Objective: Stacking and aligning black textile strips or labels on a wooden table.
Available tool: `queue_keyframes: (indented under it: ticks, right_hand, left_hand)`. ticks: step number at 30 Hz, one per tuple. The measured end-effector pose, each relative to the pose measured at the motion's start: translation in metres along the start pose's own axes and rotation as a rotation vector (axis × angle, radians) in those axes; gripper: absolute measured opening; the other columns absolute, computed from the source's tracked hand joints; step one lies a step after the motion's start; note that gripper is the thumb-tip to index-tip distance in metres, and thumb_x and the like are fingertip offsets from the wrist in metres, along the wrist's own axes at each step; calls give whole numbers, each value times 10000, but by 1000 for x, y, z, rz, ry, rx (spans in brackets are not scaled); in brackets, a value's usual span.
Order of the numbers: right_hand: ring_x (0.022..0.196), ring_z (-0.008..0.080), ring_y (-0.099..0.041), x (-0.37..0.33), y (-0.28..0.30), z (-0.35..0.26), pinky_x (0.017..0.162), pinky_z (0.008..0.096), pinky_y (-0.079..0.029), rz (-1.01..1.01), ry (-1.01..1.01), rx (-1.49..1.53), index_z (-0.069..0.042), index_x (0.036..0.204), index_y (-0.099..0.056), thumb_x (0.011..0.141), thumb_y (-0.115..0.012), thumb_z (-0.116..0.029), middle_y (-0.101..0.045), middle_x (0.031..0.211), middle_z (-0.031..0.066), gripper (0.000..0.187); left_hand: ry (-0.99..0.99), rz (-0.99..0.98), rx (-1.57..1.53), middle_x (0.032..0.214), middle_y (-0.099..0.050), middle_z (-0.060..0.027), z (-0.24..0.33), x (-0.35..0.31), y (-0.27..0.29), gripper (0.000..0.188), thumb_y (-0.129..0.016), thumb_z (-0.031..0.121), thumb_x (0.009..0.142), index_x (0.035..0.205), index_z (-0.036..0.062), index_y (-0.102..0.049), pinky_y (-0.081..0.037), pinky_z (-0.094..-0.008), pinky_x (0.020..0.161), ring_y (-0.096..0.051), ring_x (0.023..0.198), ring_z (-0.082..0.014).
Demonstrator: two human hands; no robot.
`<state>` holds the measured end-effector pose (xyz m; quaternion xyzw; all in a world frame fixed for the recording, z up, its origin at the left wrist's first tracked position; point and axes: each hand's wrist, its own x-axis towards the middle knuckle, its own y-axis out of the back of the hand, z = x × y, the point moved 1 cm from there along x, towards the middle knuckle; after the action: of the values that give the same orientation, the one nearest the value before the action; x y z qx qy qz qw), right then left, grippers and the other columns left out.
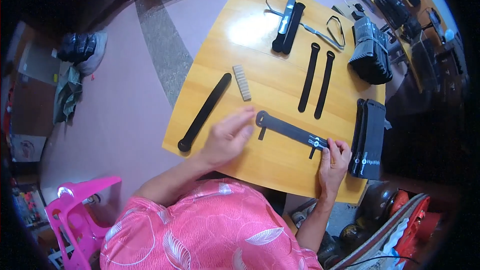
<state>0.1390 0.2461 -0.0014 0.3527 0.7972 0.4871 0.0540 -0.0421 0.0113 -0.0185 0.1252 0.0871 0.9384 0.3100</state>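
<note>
my right hand [335,159] pinches the dark strap [290,127] by its right end, its length roughly following the surface's [295,172] near edge. my left hand [227,139], empty, hovers beside the slotted end.

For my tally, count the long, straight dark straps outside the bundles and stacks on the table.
4: one strap at left, two straps side by side right of centre, one strap in the right hand. Others could hide underneath.
</note>
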Motion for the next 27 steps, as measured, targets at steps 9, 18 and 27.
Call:
queue_keyframes:
  ticks: [9, 18, 27]
  right_hand:
    - [1001, 353, -508, -3, 0, 10, 889, 415, -401, 60, 72, -42, 54, 1121, -585, 857, -595, -121, -551, 1063, 193, 317]
    - [955, 348, -537, 56, -26, -44, 837, 418, -446, 115, 205, -89, 22, 1034, -619, 798, -646, -84, -575, 1000, 192, 260]
    - [779, 371, -579, 81, -19, -25, 694, 446, -478, 50, -59, -373, 3, 859, -583, 823, -530, -36, -568, 832, 178, 75]
  left_hand:
    - [-142, 176, 816, 915, -547, -190, 8, 34, 62, 340, -708, 92, 721, 993, -39, -552, -457, -408, 744, -543, 851, -356]
    - [-406, -69, 412, 980, -563, -217, 50, 14, -7, 342, -716, 98, 737, 1009, -44, -564, -476, -416, 805, -567, 926, -373]
    - [-51, -384, 136, 1019, -596, -180, 58, -11, -10, 335, -695, 95, 791, 1064, -51, -567, -500, -320, 768, -621, 872, -260]
